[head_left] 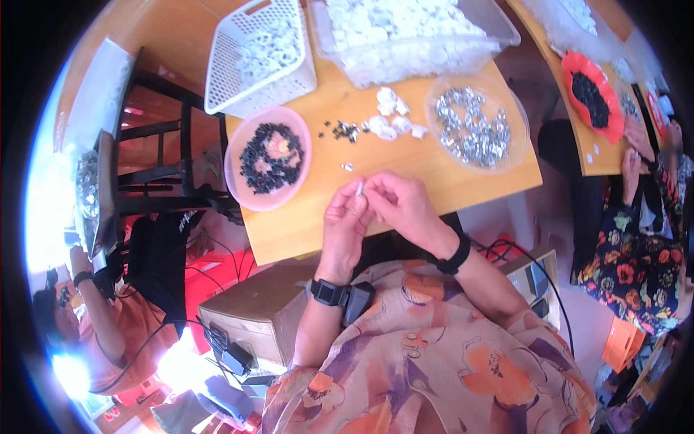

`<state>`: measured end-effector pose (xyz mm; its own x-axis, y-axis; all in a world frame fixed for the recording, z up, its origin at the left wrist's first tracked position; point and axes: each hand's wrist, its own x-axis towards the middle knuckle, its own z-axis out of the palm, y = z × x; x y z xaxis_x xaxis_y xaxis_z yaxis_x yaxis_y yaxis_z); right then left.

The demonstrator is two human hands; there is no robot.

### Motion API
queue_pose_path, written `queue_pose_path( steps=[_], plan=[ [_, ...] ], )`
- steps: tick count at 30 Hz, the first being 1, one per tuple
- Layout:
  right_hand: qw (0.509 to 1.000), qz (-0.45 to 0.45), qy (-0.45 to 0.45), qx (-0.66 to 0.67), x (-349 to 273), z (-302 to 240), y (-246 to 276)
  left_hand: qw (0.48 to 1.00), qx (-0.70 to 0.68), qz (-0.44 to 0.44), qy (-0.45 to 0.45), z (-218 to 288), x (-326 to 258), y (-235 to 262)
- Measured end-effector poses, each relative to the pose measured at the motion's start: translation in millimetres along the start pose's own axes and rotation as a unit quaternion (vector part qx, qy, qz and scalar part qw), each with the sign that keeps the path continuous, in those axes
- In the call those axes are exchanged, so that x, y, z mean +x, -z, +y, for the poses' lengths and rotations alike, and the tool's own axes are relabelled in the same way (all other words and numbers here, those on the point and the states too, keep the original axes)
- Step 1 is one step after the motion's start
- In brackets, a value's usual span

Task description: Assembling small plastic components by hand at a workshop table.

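Observation:
Above the near edge of the table, my left hand [345, 220] and my right hand [399, 204] meet, fingertips pinched together. Between them is a small whitish, shiny piece [359, 189], too small to name. Just beyond lies a small metallic piece [347, 167] on the wood. Left of my hands stands a pink bowl [235, 173] of small black parts [254, 163]. To the right, a clear round tray [515, 148] holds shiny silver parts [473, 123]. Small black and silver bits [345, 131] and several white plastic pieces [387, 124] lie loose between the two containers.
A white perforated basket [224, 72] and a large clear bin [405, 61] of white parts stand at the table's far side. A dark chair [155, 134] is at the left, a cardboard box [253, 296] below. Other people sit left and right; a red tray [611, 130] is on the right-hand table.

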<state>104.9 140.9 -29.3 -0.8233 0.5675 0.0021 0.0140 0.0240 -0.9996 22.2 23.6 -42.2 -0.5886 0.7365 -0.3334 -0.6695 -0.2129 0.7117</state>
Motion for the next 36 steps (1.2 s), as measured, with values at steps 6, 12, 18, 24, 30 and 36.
queue_pose_path(
  steps=[6,12,18,24,30,36],
  plan=[
    [1.000,-0.003,0.011,0.006,-2.4,-0.4,6.4,0.997,0.042,0.060,0.007,-3.6,0.8,-10.2],
    [0.994,0.070,-0.064,0.051,-7.5,19.0,24.3,0.996,0.088,0.015,0.022,61.1,18.0,-20.6],
    [0.998,0.028,-0.002,0.063,-7.1,19.3,29.0,0.998,-0.035,-0.038,-0.037,178.7,65.1,-100.5],
    [0.995,0.022,0.032,0.094,-6.4,19.7,24.1,0.863,0.474,-0.048,-0.170,69.9,79.1,-72.2],
    [0.998,0.004,0.012,0.055,-9.7,25.9,30.7,0.612,0.700,-0.050,-0.364,30.8,89.8,-61.7],
    [0.998,0.024,0.018,0.059,-9.0,27.2,25.9,0.703,0.662,-0.023,-0.259,32.8,84.3,-56.0]
  ],
)
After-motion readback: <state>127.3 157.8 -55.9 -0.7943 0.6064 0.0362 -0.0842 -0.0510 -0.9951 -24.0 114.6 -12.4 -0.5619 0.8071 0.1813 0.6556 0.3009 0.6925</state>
